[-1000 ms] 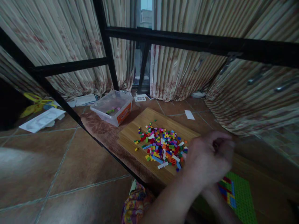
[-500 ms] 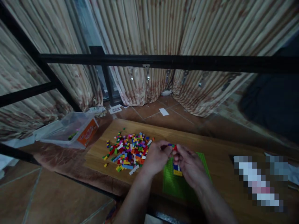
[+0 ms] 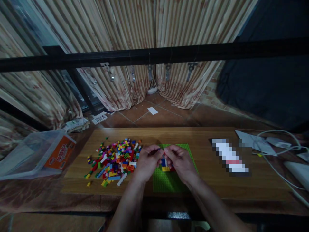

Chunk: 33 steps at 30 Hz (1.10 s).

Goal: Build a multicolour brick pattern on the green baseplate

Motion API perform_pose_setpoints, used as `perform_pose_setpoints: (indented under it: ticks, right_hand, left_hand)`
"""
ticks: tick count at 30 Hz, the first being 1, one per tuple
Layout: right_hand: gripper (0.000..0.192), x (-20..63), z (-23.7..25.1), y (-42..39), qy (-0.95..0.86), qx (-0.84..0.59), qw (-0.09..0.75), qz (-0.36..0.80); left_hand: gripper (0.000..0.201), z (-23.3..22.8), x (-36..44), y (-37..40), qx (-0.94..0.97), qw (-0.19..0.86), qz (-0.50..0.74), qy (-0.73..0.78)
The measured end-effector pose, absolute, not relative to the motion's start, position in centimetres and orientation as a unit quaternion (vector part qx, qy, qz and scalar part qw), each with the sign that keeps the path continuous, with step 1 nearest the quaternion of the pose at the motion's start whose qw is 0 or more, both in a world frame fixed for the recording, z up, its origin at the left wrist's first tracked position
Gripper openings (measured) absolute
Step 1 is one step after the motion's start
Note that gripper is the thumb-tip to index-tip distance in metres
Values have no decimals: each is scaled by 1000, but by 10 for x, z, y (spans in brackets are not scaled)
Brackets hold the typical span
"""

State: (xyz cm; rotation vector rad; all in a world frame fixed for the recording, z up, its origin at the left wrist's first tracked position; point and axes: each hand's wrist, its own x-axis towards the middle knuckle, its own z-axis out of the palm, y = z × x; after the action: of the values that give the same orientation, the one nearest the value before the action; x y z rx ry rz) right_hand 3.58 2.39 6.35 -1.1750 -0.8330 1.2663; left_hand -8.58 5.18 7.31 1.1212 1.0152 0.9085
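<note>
**Two hands meet over a green plate**

Two things frame the work from the left: a clear plastic tub (image 3: 36,154) with an orange label, lying at the edge of the table (image 3: 205,187), and just right of it a loose heap of small coloured bricks (image 3: 113,161) spread on the wood. Next comes the left hand (image 3: 147,161), fingers curled inward and pinching toward the right hand (image 3: 178,161); the two touch at the fingertips above a green base plate (image 3: 169,180). Whatever tiny piece they pinch between them is too small to make out, so I cannot tell whether each hand grips its own brick or both share one. Under the fingers, a small stack of blue, yellow and red bricks (image 3: 165,165) sits on the far part of the plate.

To do this well, I would judge, the plate should lie flat and steady, the piece should come down square over the studs, and the press should be straight, not tilted.

Further right lies a blurred-out flat thing (image 3: 229,156), then papers (image 3: 251,141) and a white cable (image 3: 277,135) at the far end.
</note>
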Motion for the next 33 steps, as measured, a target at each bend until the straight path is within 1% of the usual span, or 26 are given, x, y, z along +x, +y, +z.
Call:
perform_pose_setpoints:
  ticks: [3, 7, 12, 14, 17, 21, 24, 27, 33]
  right_hand:
    - [41, 36, 62, 24, -340, -478, 580, 566]
    - [33, 38, 64, 24, -295, -433, 592, 612]
    - [19, 41, 67, 25, -212, -363, 580, 698]
    - [19, 42, 67, 24, -193, -356, 579, 708]
    - [24, 39, 66, 25, -230, -384, 587, 674]
    - [31, 33, 61, 26, -289, -465, 616, 567]
    - [30, 32, 56, 28, -306, -487, 632, 519]
    - [29, 34, 55, 28, -323, -490, 627, 512]
    - [34, 36, 58, 24, -326, -496, 602, 533]
  left_hand:
    - [24, 74, -86, 50, 447, 668, 404, 437]
    - [24, 79, -86, 47, 385, 705, 422, 421]
    - [21, 80, -86, 49, 386, 700, 437, 411]
    - [20, 78, -87, 51, 395, 693, 436, 417]
    - [20, 75, -86, 53, 417, 679, 429, 426]
    - [22, 71, -84, 53, 461, 651, 417, 435]
    - [24, 72, -82, 52, 484, 635, 402, 447]
    - [25, 73, -81, 51, 484, 634, 392, 459]
    - [22, 68, -80, 50, 488, 627, 416, 442]
